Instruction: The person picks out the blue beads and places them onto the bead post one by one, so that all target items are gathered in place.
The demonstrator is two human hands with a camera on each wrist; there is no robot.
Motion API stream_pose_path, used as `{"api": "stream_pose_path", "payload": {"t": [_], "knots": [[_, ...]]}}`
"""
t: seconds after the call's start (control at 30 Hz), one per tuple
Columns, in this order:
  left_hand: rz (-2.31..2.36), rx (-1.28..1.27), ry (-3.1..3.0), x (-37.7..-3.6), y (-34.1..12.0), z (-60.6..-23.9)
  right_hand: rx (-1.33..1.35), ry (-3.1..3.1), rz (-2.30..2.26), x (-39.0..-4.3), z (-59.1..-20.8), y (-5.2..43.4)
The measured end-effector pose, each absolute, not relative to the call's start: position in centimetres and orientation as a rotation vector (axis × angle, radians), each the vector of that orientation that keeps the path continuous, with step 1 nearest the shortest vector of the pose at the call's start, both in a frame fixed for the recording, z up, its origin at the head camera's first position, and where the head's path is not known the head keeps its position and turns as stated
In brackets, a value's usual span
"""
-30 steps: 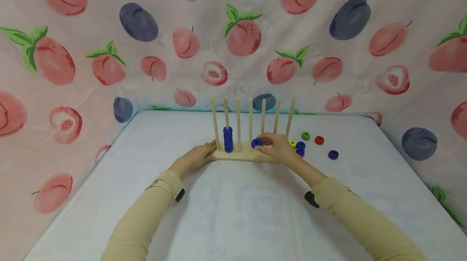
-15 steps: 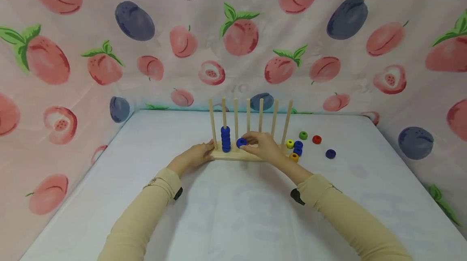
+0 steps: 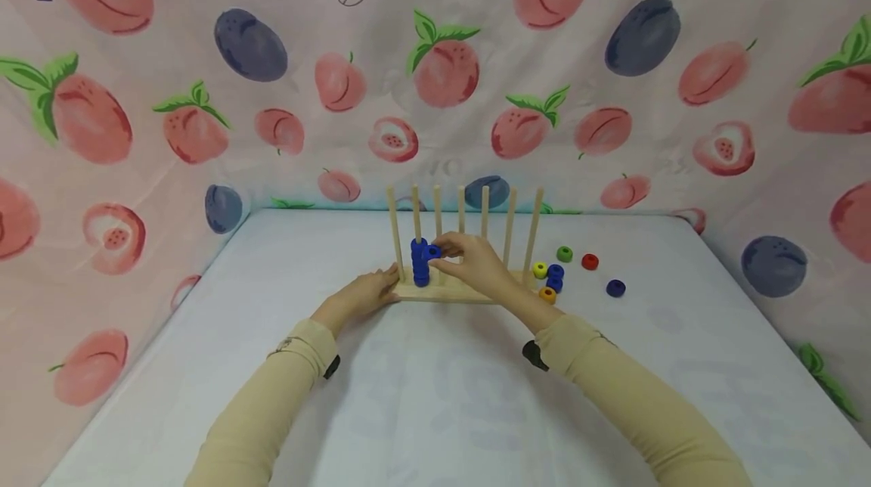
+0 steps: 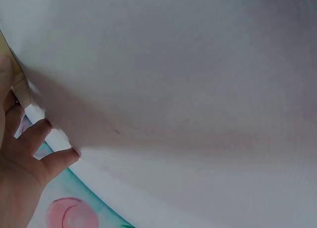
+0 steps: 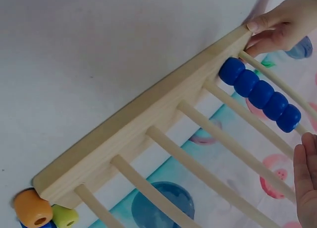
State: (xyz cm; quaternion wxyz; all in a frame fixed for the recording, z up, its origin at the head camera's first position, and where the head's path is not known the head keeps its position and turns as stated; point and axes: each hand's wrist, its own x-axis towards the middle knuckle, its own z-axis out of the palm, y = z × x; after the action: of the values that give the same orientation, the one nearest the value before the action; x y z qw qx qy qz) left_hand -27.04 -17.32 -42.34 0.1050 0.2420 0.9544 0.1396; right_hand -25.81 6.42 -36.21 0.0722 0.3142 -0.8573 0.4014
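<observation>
A wooden peg stand (image 3: 449, 293) with a row of upright pegs sits on the table in the head view. Several blue beads (image 3: 419, 269) are stacked on its second peg from the left. Close beside the top of that stack, my right hand (image 3: 476, 264) pinches another blue bead (image 3: 433, 252) between thumb and fingers. My left hand (image 3: 364, 293) grips the stand's left end, thumb at the front edge in the right wrist view. There the stacked blue beads (image 5: 261, 94) show clearly, while the right fingers (image 5: 303, 176) show only at the edge and the held bead is hidden.
Right of the stand lie loose beads: green (image 3: 564, 253), red (image 3: 590, 262), yellow (image 3: 540, 270), orange (image 3: 547, 295), two blue beads (image 3: 555, 277) together, and a dark blue one (image 3: 615, 288). A fruit-print cloth (image 3: 435, 131) hangs behind the white table.
My right hand has carried the pinched blue bead leftward along the pegs, then up beside the blue stack. The left hand stays at the stand's end.
</observation>
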Motion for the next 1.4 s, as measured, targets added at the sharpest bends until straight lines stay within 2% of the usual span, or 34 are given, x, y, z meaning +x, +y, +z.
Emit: {"api": "stream_pose_path", "payload": {"t": [0.83,1.4], "knots": [[0.362,0.710,2.818,-27.2,-16.8,-42.7,0.977,-2.328,1.079,-26.7,-31.1,5.0],[0.349,0.679,2.815,-27.1,-17.3,-42.7,0.882,-2.243,1.034,-28.1,-28.6,3.4]]}}
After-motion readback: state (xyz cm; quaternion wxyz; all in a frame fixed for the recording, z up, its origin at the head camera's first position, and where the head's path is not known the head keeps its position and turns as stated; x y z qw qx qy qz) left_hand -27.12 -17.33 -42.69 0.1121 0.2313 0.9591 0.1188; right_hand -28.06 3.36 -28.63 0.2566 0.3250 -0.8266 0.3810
